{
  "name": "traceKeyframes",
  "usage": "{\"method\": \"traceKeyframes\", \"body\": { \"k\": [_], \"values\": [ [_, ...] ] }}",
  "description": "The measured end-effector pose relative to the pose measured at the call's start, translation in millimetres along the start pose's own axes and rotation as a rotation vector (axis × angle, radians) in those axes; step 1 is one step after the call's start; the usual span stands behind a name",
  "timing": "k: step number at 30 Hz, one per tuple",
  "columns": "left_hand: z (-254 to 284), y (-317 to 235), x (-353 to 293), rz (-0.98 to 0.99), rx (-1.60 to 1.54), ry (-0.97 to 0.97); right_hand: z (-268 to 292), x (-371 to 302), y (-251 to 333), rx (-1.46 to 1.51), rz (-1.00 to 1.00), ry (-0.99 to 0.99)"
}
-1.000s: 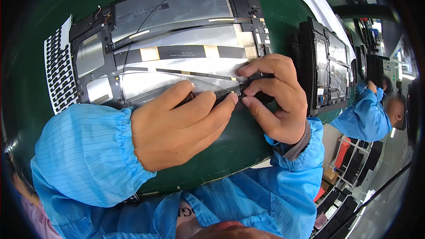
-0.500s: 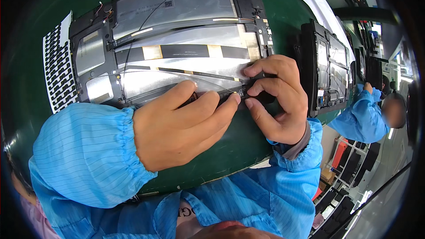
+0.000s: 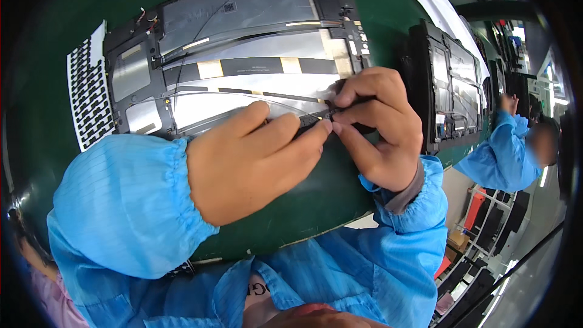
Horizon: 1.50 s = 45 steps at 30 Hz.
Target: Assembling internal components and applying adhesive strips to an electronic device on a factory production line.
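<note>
An opened flat electronic device [image 3: 243, 9], with silvery battery panels and dark flat ribbon strips, lies before me. A thin grey cable [image 3: 282, 104] runs over its near part towards the near right corner. My left hand [image 3: 255, 164] rests across the device's near edge, fingers bent, one fingertip at the cable's end. What lies under the other fingers is hidden. My right hand [image 3: 382, 124] is closed at the same corner, thumb and forefinger pinched together beside the left fingertip. Whatever is between them is too small to make out. Another thin black cable [image 3: 209, 19] lies loose over the panels.
A white sheet with rows of black pieces [image 3: 88, 88] lies left of the device. On the right stand similar dark device housings [image 3: 449, 85], with white paper [image 3: 434, 0] behind. A co-worker in a blue sleeve [image 3: 501, 155] sits at the far right, near a rack [image 3: 486, 218].
My right thumb has closed up to the forefinger and left fingertip, at the device's corner. The view has shifted slightly. The co-worker's hand at right has risen.
</note>
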<state>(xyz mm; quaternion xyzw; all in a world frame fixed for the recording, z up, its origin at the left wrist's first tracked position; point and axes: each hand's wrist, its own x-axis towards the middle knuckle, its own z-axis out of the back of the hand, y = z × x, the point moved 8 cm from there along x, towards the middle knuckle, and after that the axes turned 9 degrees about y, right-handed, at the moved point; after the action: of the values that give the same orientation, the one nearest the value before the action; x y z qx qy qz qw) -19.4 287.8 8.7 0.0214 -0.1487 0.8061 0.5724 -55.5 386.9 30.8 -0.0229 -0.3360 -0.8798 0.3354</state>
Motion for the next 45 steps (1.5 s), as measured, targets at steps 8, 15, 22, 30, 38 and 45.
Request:
{"method": "traceKeyframes", "body": {
  "k": [8, 15, 22, 30, 38, 45],
  "values": [
    [-4, 0, 7, -0.026, 0.01, 0.113, 6, -14, -23, 0.139, -0.083, -0.133],
    [70, 1, -76, 0.159, 0.03, -0.037, 11, -46, -81, 0.468, -0.571, -0.343],
    [10, 57, -170, 0.768, 0.119, 0.051, -6, -18, -77, 1.07, -0.686, -0.233],
    [11, 55, -180, 0.72, 0.075, 0.079, -16, 6, -65, 1.6, -0.525, -0.446],
    [17, 45, -161, 0.605, 0.015, 0.113, -37, 108, -117, 1.417, -0.373, -0.871],
    [17, 47, -168, 0.674, 0.009, 0.162, -90, 199, -96, 1.348, -0.362, -0.106]
  ]
}}
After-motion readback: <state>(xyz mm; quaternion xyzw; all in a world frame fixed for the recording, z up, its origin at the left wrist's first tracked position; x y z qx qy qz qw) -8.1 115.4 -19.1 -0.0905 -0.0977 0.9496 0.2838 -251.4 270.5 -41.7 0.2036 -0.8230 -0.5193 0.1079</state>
